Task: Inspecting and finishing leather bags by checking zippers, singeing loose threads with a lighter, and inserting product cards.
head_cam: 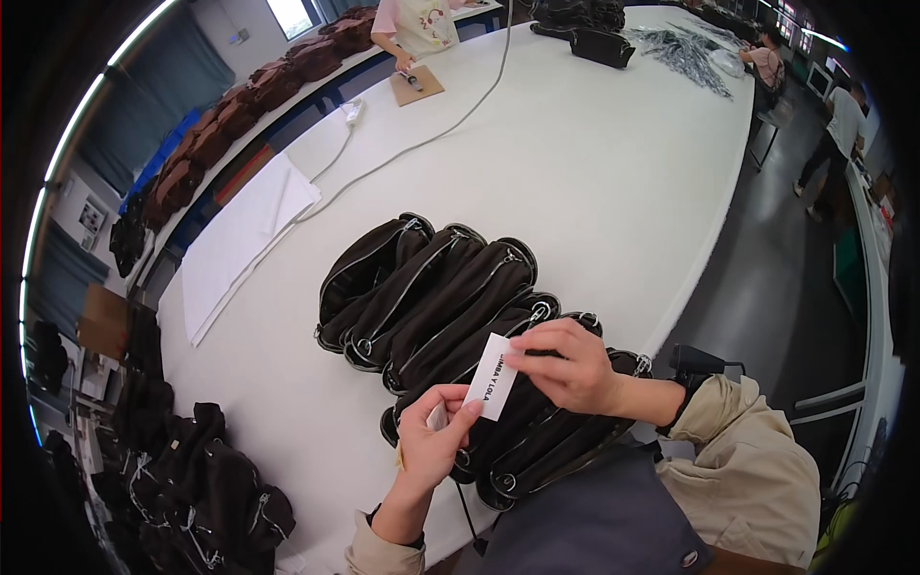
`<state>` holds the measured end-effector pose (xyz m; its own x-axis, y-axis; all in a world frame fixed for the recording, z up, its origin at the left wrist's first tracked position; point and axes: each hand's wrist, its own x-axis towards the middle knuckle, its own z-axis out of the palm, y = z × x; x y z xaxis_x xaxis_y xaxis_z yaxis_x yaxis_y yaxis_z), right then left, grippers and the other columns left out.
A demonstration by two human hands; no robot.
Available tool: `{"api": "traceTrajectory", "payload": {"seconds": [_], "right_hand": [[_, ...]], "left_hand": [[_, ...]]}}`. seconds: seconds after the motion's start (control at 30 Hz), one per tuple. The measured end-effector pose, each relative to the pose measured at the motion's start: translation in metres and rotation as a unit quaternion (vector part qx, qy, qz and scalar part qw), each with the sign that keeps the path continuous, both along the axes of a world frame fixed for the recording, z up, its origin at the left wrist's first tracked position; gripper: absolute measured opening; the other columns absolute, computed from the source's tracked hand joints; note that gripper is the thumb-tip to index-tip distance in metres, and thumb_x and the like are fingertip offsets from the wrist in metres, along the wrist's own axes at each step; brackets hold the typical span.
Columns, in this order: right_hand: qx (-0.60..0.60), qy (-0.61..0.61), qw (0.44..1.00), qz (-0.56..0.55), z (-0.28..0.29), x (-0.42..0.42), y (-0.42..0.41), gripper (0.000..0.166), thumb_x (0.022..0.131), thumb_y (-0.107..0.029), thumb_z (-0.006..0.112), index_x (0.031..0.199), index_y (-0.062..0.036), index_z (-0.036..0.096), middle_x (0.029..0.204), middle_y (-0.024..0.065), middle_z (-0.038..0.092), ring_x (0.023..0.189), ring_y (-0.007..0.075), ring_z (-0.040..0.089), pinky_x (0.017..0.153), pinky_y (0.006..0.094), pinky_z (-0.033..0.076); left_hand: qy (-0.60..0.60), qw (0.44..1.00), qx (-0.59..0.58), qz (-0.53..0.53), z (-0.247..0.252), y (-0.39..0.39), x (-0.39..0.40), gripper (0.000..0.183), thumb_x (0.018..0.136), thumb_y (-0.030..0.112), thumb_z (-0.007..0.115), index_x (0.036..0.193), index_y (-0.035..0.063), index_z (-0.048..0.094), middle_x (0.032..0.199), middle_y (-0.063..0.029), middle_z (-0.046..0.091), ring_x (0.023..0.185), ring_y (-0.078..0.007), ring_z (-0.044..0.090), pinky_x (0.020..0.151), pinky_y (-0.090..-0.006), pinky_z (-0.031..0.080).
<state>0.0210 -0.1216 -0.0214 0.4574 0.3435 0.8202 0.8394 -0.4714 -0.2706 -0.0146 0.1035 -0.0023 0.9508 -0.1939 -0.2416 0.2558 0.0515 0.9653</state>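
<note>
A white rectangular card tag (487,392) bearing dark printed letters is held in front of me, above a row of bags. My left hand (430,442) pinches its lower end between thumb and fingers. Another small pale piece (436,417), perhaps more tags, sits inside the same hand. At the tag's upper end, the fingertips of my right hand (571,363) grip the edge. Beneath both hands several dark brown zippered bags (438,302) stand packed side by side on the white table (596,180), with metal rings and clasps at their ends. My hands hide part of the nearer bags.
More dark bags (208,489) are heaped at lower left. White sheets (241,237) lie at the table's left edge, near a grey cable (424,146) and a power strip (353,113). Across the table, a person's hand (405,61) holds a tool over a brown board (418,86).
</note>
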Motion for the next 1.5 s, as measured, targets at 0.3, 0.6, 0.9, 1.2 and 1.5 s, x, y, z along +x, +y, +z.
{"api": "traceTrajectory", "payload": {"seconds": [0.3, 0.6, 0.9, 1.2, 1.5], "right_hand": [[0.243, 0.552, 0.776, 0.186, 0.024, 0.005, -0.008, 0.06, 0.087, -0.005, 0.067, 0.139, -0.0049, 0.039, 0.11, 0.0096, 0.064, 0.095, 0.0161, 0.063, 0.085, 0.0309, 0.05], [0.273, 0.537, 0.789, 0.12, 0.035, 0.016, -0.029, 0.011, 0.091, -0.008, 0.065, 0.099, -0.0021, 0.06, 0.092, 0.0025, 0.064, 0.089, 0.0075, 0.058, 0.081, 0.0237, 0.047], [-0.224, 0.153, 0.957, 0.099, -0.016, 0.0, -0.04, 0.014, 0.081, -0.012, 0.066, 0.095, -0.0155, 0.067, 0.083, -0.0035, 0.064, 0.076, 0.0159, 0.061, 0.061, 0.0303, 0.051], [-0.311, 0.08, 0.945, 0.063, -0.043, 0.014, -0.009, 0.012, 0.076, -0.013, 0.062, 0.088, -0.0124, 0.061, 0.076, -0.0017, 0.06, 0.074, 0.0158, 0.062, 0.055, 0.0298, 0.051], [-0.487, 0.253, 0.834, 0.055, -0.061, 0.03, 0.016, 0.017, 0.08, -0.016, 0.057, 0.092, -0.0069, 0.064, 0.075, 0.0121, 0.068, 0.076, 0.0296, 0.069, 0.062, 0.0411, 0.054]], "left_hand": [[-0.226, 0.968, 0.106, 0.031, 0.007, -0.02, 0.016, 0.011, 0.088, 0.005, 0.064, 0.099, 0.0009, 0.066, 0.077, 0.0015, 0.064, 0.063, -0.0016, 0.048, 0.054, -0.0185, 0.037], [-0.265, 0.854, 0.415, -0.166, -0.005, -0.011, 0.008, 0.016, 0.079, 0.015, 0.072, 0.093, 0.0083, 0.067, 0.087, -0.0087, 0.066, 0.079, -0.0279, 0.066, 0.068, -0.0361, 0.052], [-0.161, 0.945, 0.28, 0.042, -0.064, 0.008, 0.022, 0.018, 0.082, 0.018, 0.073, 0.078, 0.003, 0.064, 0.066, -0.0034, 0.056, 0.062, -0.0116, 0.05, 0.059, -0.0271, 0.041], [-0.158, 0.95, 0.269, 0.026, -0.066, 0.006, 0.023, 0.02, 0.082, 0.018, 0.074, 0.079, 0.0015, 0.063, 0.068, -0.0037, 0.055, 0.063, -0.0119, 0.05, 0.06, -0.0265, 0.04], [-0.172, 0.951, 0.255, 0.026, -0.067, 0.003, 0.025, 0.02, 0.082, 0.015, 0.073, 0.077, 0.0005, 0.061, 0.069, -0.0034, 0.055, 0.063, -0.0115, 0.049, 0.06, -0.0263, 0.04]]}}
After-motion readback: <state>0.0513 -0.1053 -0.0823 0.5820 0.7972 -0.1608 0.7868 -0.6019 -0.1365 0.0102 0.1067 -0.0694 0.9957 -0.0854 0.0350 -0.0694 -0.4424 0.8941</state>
